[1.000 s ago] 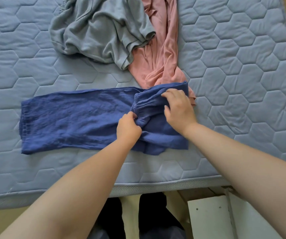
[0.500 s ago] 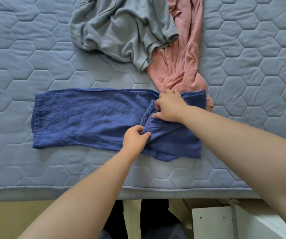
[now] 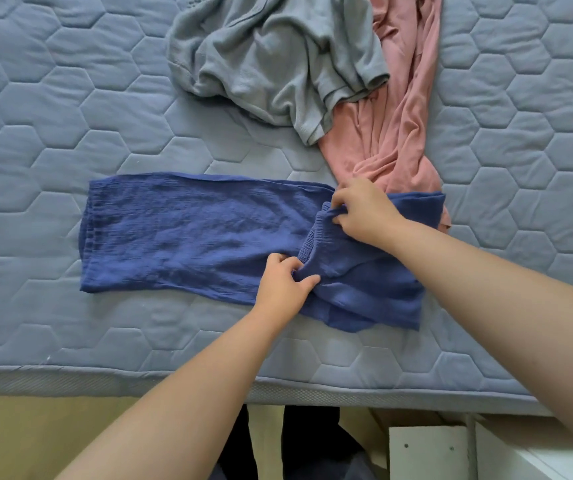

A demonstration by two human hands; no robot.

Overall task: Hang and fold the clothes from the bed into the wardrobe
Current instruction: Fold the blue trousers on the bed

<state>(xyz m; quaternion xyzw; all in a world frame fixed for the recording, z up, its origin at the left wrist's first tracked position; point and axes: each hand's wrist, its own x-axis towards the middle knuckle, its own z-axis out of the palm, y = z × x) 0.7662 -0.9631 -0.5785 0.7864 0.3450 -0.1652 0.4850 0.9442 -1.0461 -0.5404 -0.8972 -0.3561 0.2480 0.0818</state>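
Note:
Dark blue trousers (image 3: 191, 233) lie flat across the quilted mattress (image 3: 53, 109), legs stretched to the left, the waist end folded over at the right. My left hand (image 3: 283, 284) pinches the near end of the elastic waistband. My right hand (image 3: 361, 209) grips the far end of the same waistband, fingers curled into the cloth. A crumpled grey shirt (image 3: 271, 53) lies farther back, partly over a pink garment (image 3: 396, 133) whose lower end reaches under the trousers' right corner.
The mattress edge (image 3: 139, 379) runs across the bottom of the view. Below it are a yellowish floor (image 3: 36, 434), my dark trouser legs (image 3: 309, 441) and a white board with screw holes (image 3: 427, 452) at the lower right.
Both hands have slid a little left along the waistband, drawing the folded waist end over the legs. The view has shifted, so the bed appears further right.

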